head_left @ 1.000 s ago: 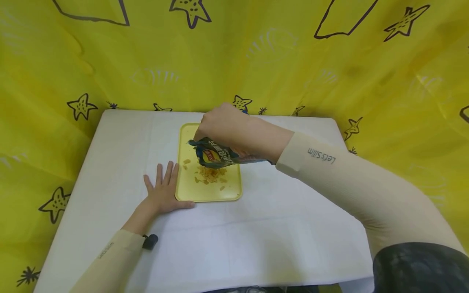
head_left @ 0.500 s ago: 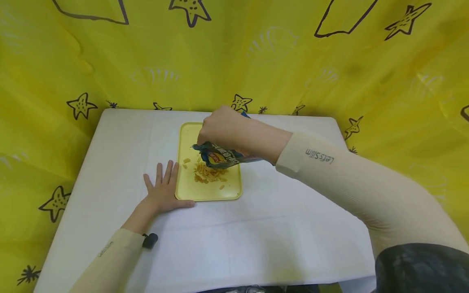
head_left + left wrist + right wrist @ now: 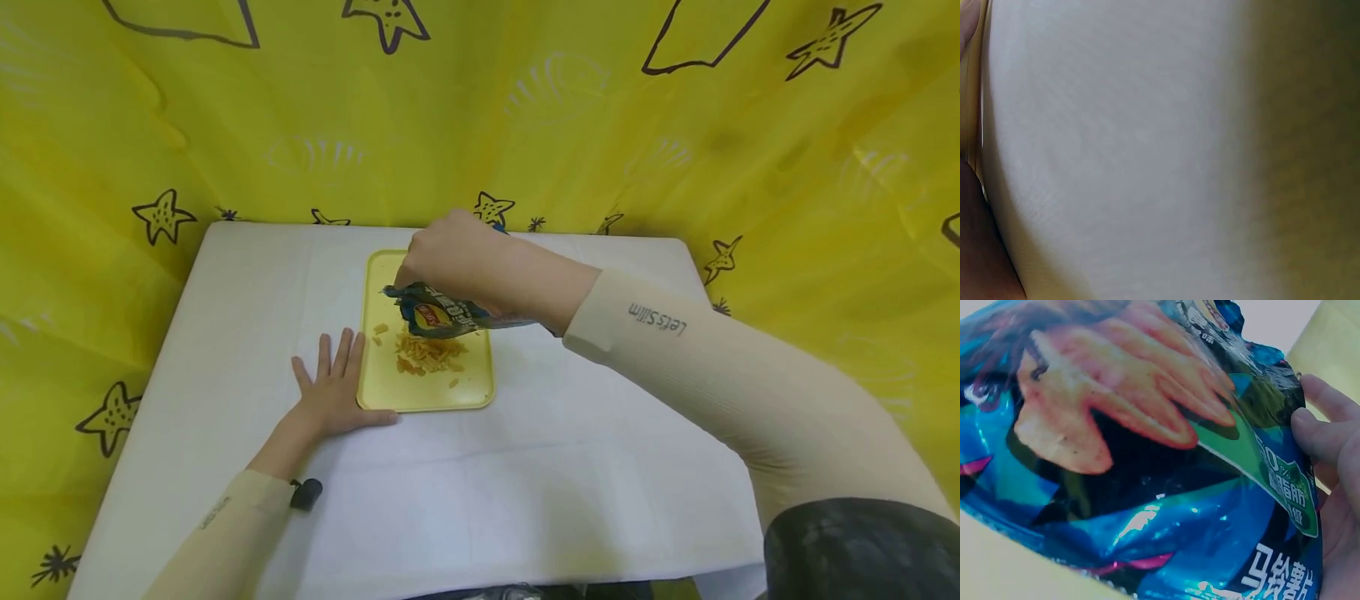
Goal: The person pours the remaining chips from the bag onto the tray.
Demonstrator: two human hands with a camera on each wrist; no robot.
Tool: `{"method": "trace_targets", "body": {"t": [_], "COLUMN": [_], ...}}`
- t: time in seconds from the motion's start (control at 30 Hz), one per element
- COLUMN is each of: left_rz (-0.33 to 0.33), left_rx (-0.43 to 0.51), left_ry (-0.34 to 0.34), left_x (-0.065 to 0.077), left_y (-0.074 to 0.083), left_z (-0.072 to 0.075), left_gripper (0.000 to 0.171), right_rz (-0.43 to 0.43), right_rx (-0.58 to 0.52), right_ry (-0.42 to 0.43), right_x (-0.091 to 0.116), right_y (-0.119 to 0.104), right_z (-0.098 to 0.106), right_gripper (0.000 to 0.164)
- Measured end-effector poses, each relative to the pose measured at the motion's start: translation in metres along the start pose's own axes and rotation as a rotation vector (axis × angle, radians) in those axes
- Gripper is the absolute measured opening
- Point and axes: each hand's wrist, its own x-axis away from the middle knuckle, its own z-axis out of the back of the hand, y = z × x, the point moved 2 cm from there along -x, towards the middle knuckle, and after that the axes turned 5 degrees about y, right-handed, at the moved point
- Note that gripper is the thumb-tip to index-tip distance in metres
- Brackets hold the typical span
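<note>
My right hand (image 3: 465, 254) grips a blue potato chip bag (image 3: 438, 317), tilted with its ragged torn end to the left, above a yellow tray (image 3: 442, 398). Under the bag, a heap of broken chips (image 3: 427, 357) lies on the tray, with a few loose pieces around it. In the right wrist view, the bag's printed front (image 3: 1147, 412) fills most of the frame and fingers (image 3: 1325, 440) hold its side edge. My left hand (image 3: 330, 402) lies spread at the tray's near left corner, thumb along the front edge. Blurred white cloth fills most of the left wrist view.
The tray stands on a table with a white cloth (image 3: 600, 467). Behind and around it hangs a yellow curtain (image 3: 450, 125) with drawn stars. A dark wrist device (image 3: 306, 495) sits at my left cuff.
The bag moved a little right, then back left over the tray. More chips show in the heap than one second ago. My left hand has stayed in place.
</note>
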Motion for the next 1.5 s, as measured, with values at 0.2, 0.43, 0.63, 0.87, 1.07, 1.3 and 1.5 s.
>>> {"method": "trace_targets", "body": {"t": [0.2,0.43,0.63,0.87,1.07,1.3,1.5], "left_rz": [-0.004,-0.002,-0.001,-0.005,-0.013,-0.010,-0.010], "left_rx": [0.008,0.018,0.014,0.007,0.003,0.010,0.000], "left_ry": [0.011,0.010,0.008,0.000,-0.001,0.013,0.008], "left_x": [-0.0004,-0.0007,0.0007,0.0005,0.0007,0.0019,0.0014], "left_y": [0.0000,-0.0016,0.0008,0.0030,0.0020,-0.0003,0.0000], "left_z": [0.0014,0.0003,0.0044,0.0063,0.0062,0.0019,-0.0012], "left_gripper": [0.146,0.146,0.145,0.144,0.145,0.145,0.146], "right_rz": [0.000,0.003,-0.011,-0.008,-0.006,-0.003,-0.001], "right_rx": [-0.003,0.004,0.002,0.009,0.006,0.014,0.000], "right_ry": [0.015,0.003,0.006,0.001,-0.002,0.002,-0.010], "right_x": [0.0004,-0.0011,0.0007,0.0037,0.0039,0.0027,0.0035], "right_y": [-0.0001,-0.0025,-0.0013,0.0000,-0.0013,-0.0032,-0.0039], "right_z": [0.0012,-0.0008,0.0021,0.0023,-0.0004,0.0041,0.0088], "right_gripper": [0.037,0.036,0.042,0.039,0.038,0.041,0.046]}}
